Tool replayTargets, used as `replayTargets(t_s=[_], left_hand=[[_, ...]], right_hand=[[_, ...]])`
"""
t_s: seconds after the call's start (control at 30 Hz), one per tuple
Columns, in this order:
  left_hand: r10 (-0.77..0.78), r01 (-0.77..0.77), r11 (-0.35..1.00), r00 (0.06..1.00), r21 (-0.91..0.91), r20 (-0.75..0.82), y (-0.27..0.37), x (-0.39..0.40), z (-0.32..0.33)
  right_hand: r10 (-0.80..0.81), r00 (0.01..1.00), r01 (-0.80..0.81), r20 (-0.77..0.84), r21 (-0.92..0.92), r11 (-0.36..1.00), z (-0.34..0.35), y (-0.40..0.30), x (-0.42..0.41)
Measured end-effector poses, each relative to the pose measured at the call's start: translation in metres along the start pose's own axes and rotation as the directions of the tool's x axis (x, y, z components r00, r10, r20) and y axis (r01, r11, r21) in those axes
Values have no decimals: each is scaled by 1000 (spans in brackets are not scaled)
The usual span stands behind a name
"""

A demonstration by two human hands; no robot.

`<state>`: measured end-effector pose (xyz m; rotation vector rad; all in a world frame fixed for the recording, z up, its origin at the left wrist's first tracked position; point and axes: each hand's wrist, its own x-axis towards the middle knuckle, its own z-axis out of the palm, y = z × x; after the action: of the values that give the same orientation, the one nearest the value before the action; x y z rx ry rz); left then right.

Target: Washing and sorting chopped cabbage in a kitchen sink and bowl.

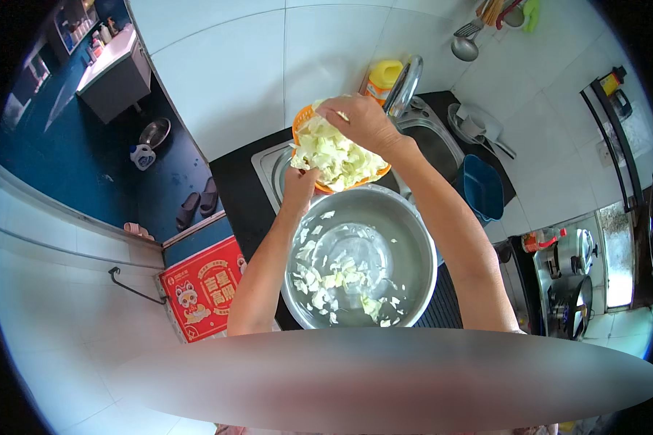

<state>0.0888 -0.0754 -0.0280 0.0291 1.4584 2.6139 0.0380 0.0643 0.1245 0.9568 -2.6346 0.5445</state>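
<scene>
An orange plastic basket (381, 174) heaped with torn pale-green cabbage leaves (337, 155) sits over the sink, just beyond a big stainless steel basin (427, 234). My left hand (300, 187) grips the basket's near left rim. Above the far part of the heap, my right hand (362, 120) is bent down with its fingertips at the leaves; whether it holds a piece is hidden. Water fills part of the basin, and small cabbage scraps (318, 285) float in it, mostly in the left and near half.
Behind the basket stand a chrome faucet (405, 87) and a yellow-capped jug (385, 76). To the right are a blue plastic tub (480, 187) and a dish rack (470, 128). A red printed carton (202, 288) lies left of the counter. Ladles (465, 49) hang on the wall.
</scene>
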Motion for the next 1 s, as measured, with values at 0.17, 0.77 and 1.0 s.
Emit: replayTargets(t_s=[0.17,0.77,1.0], left_hand=[[11,-12,1000,999,-15,-50,-3,1,6],[75,-74,996,997,51,-9,-12,12,-5],[52,-52,998,998,36,-22,-7,6,0]], right_hand=[[353,936,-292,12,589,754,-6,-11,-36],[583,587,-694,561,-21,719,20,-98,-301],[532,586,-738,611,132,662,55,-135,-287]])
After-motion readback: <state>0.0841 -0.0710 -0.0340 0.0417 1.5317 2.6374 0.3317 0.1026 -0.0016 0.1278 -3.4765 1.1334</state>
